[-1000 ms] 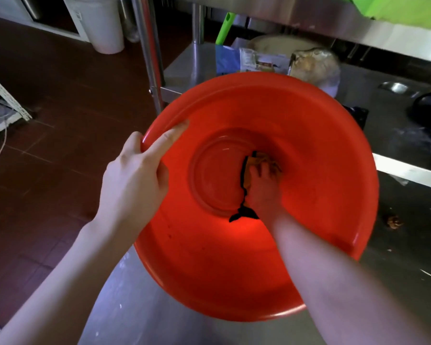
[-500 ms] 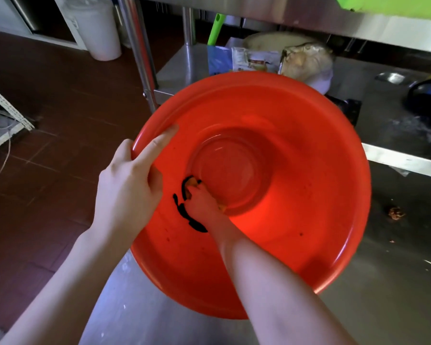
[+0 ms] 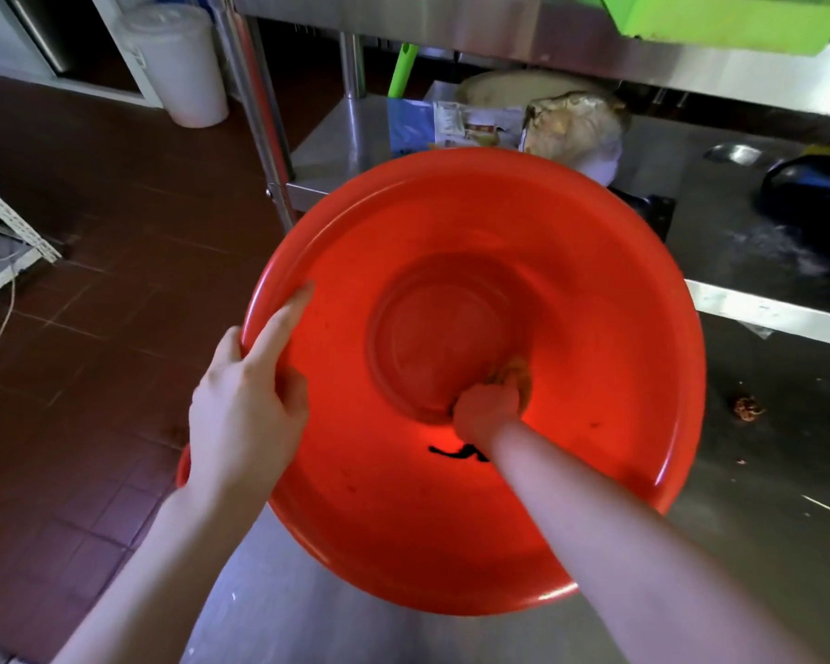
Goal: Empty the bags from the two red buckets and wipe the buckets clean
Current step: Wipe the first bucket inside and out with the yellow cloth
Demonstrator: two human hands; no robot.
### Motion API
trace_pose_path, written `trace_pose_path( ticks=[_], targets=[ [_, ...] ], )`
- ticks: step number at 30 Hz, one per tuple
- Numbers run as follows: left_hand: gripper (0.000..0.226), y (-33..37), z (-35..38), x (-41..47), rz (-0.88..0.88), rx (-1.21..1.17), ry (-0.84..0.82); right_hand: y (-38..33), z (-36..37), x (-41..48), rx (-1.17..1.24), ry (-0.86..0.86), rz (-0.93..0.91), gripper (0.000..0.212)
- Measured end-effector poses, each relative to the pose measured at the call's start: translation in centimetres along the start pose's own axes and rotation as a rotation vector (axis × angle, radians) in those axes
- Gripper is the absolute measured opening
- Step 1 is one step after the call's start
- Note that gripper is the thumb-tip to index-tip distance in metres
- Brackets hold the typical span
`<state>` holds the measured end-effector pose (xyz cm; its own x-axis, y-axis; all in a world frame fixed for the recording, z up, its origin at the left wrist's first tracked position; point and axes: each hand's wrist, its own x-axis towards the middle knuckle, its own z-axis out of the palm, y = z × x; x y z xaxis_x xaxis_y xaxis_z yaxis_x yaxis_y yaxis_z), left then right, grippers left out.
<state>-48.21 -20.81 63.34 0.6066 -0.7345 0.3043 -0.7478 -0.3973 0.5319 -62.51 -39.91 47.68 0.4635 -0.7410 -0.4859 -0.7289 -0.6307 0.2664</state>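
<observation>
One wide, round red plastic bucket [image 3: 595, 328] is tipped towards me on the bare stainless-steel table [image 3: 763, 543], its open mouth facing my head. My left hand [image 3: 245, 414] grips its near left rim: one finger [image 3: 283, 323] lies straight along the inner wall, while the others curl over the rim's outer side. My right hand [image 3: 487, 409] reaches deep inside, its fingers bunched tight around a crumpled orange-yellow cloth [image 3: 516, 373] that presses against the lower edge of the bucket's round bottom. A thin black strip [image 3: 456, 453] lies on the inner wall just beside my right wrist; I cannot tell what it is. Beyond the bucket, printed paper packets [image 3: 475, 127] sit on a lower steel shelf, and a white lidded tub [image 3: 178, 59] stands on the brown tiled floor [image 3: 92, 232].
</observation>
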Motion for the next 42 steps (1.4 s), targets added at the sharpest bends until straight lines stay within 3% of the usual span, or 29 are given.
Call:
trace_pose_path(
  ticks=[4, 7, 11, 13, 17, 19, 22, 26, 30, 36, 42],
  targets=[
    [0.082, 0.5, 0.3, -0.6, -0.004, 0.002, 0.018, 3.3, 0.1, 0.4, -0.228, 0.066, 0.077, 0.050],
    [0.079, 0.9, 0.3, -0.5, -0.020, -0.014, 0.022, 3.6, 0.2, 0.7, -0.177, 0.069, 0.067, 0.049],
    [0.077, 1.3, 0.3, -0.2, -0.007, -0.011, 0.018, 0.0, 1.2, 0.3, 0.245, -0.137, -0.130, 0.034],
    [0.078, 1.5, 0.5, -0.1, 0.027, 0.013, 0.021, -2.4, 1.6, 0.1, 0.490, -0.167, -0.177, 0.040],
    [0.083, 1.2, 0.7, 0.3, 0.090, 0.017, 0.015, -6.8, 0.4, 0.3, 0.991, 0.014, -0.311, 0.061],
    [0.085, 0.6, 0.6, 0.4, 0.112, 0.001, -0.005, -8.7, -1.2, 1.0, 0.993, 0.165, -0.312, 0.066],
    [0.086, -0.2, 0.6, 0.4, 0.122, -0.013, -0.020, -9.1, -4.0, 2.9, 1.075, 0.187, -0.220, 0.071],
    [0.084, -0.8, 0.5, 0.7, 0.128, -0.021, -0.032, -7.0, -4.8, 5.2, 0.888, 0.272, -0.188, 0.070],
    [0.085, -0.6, 0.4, 0.2, 0.147, -0.001, -0.043, -4.6, -5.7, 5.6, 0.790, 0.545, -0.027, 0.061],
    [0.082, -0.4, 0.4, 0.0, 0.131, 0.000, -0.029, 1.1, -5.2, 4.3, 0.578, 0.595, 0.211, 0.060],
    [0.077, -0.2, 0.4, 0.1, 0.144, 0.002, -0.027, 5.1, -1.1, 0.5, 0.495, 0.400, 0.291, 0.072]
  ],
)
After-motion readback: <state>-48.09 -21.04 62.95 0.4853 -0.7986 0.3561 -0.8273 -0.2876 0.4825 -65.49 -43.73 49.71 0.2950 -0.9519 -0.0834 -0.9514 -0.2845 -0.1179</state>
